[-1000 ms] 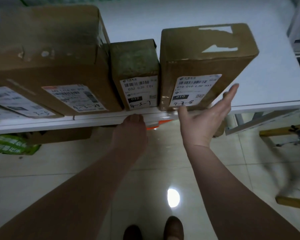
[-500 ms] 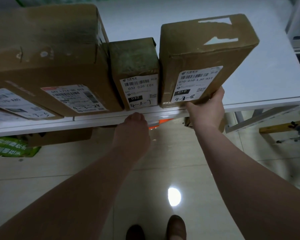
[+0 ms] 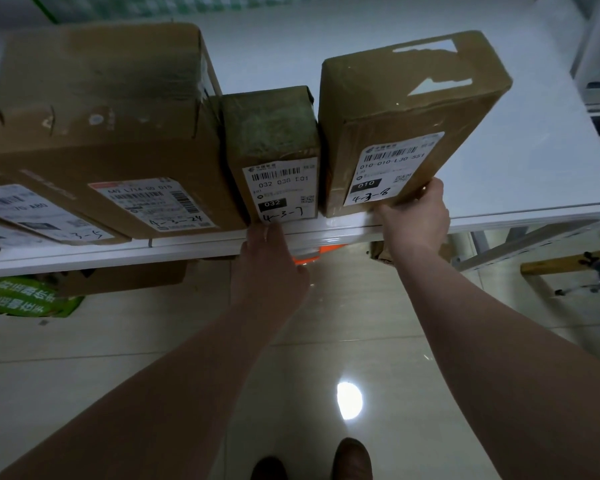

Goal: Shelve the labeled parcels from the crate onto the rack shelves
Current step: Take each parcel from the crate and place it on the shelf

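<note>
The right hand [image 3: 413, 220] clenches its fingers on the lower right corner of the brown cardboard parcel labelled 010 [image 3: 406, 109], at the white shelf's [image 3: 534, 168] front edge, just beside the small greenish parcel labelled 032 [image 3: 274, 133]. The left hand [image 3: 271, 268] meets that edge; I cannot tell how its fingers lie.

right parcel [image 3: 413, 109]: 010, 4-3-8 | middle parcel [image 3: 274, 133]: 032, 4-3-7 | left box [image 3: 118, 133]: 4-3-24

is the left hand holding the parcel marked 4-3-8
No, the right hand grips the parcel marked 4-3-8 at its lower corner; the left hand is at the shelf edge below the 4-3-7 parcel.
</note>
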Action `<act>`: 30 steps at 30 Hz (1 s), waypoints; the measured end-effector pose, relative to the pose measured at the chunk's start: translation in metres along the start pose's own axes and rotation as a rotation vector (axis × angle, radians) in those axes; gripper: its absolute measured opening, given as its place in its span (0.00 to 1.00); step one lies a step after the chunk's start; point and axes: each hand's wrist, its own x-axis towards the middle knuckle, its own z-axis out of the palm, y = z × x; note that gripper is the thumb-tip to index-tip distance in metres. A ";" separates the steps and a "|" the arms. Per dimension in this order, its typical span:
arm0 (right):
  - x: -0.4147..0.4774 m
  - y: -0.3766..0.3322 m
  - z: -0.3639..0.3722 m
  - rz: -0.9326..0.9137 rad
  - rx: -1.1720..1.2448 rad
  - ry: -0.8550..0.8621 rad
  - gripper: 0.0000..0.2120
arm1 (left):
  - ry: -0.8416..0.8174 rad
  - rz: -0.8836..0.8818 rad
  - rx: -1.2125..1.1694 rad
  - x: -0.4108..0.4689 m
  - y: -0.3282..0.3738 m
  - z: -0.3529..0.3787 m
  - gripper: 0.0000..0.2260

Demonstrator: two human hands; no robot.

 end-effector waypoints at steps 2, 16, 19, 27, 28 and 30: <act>-0.001 -0.001 0.002 0.004 0.005 0.005 0.23 | -0.014 -0.032 -0.018 0.002 0.001 0.001 0.34; -0.013 0.006 -0.004 -0.001 0.031 -0.031 0.21 | -0.072 -0.101 -0.096 0.002 0.004 -0.003 0.38; -0.016 0.007 -0.007 0.011 0.013 -0.064 0.20 | -0.131 -0.118 -0.115 -0.002 0.001 -0.009 0.40; -0.022 0.001 -0.035 0.071 -0.021 -0.224 0.27 | -0.218 -0.123 -0.088 -0.023 -0.007 -0.038 0.35; -0.025 -0.001 -0.040 0.106 -0.012 -0.232 0.30 | -0.225 -0.118 -0.105 -0.027 -0.009 -0.044 0.34; -0.038 -0.004 -0.048 0.165 0.008 -0.248 0.30 | -0.241 -0.112 -0.144 -0.037 -0.013 -0.058 0.28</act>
